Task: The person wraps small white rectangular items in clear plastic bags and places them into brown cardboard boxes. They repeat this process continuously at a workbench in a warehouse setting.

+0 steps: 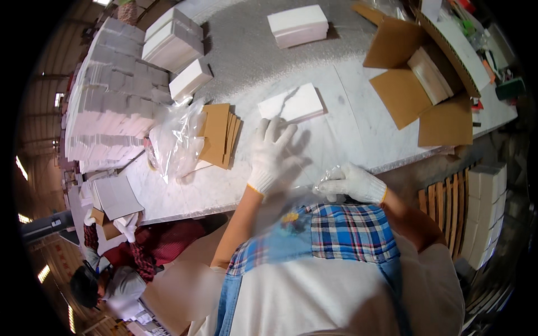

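Both my hands wear white knit gloves. My left hand [270, 150] is over the table, its fingers spread and holding nothing. Its fingertips come up to the near edge of a small stack of white tiles with a grey vein [294, 103]; whether they touch it I cannot tell. Close to the table's front edge, my right hand [357, 183] has its fingers closed on a crumpled clear plastic bag [327, 178]. The bag's sheer film seems to trail left in front of my apron, where it is hard to make out.
Left of the tiles lie flat brown cardboard pieces [216, 134] and clear plastic bags [176, 140]. White tile stacks [112, 95] line the left; another stack [298, 28] lies farther back. An open carton [392, 98] holding tiles stands right. A co-worker [129, 263] handles a box at lower left.
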### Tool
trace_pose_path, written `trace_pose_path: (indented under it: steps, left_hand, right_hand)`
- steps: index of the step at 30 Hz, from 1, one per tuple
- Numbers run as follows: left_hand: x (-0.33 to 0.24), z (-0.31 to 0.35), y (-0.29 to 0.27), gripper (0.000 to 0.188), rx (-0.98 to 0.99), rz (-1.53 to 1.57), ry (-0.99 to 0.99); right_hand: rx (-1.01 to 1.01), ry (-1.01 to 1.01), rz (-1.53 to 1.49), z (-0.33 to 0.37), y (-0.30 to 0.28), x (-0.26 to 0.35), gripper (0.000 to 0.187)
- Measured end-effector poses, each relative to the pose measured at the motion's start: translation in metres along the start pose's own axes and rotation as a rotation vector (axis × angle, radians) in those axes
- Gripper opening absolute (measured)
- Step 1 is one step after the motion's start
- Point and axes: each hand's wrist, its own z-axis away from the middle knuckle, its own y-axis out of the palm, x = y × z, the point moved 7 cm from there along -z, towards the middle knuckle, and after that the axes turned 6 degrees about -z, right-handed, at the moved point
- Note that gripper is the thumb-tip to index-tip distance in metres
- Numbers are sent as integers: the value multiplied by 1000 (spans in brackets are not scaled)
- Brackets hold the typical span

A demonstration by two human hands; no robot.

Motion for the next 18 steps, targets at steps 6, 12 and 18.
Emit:
trace_pose_path:
  steps: [6,12,18]
  left_hand:
    - [5,-31,-27,23,-239,205,18]
    - [66,-61,-2,26,-261,483,-525]
    - [102,-66,46,35,-17,556,-922]
  right_hand:
    - [49,-220,-264,-22,-17,90,25]
    - [39,-553,-503,-135,-52,214,36]
    - [-385,-718,-209,-138,-119,252,55]
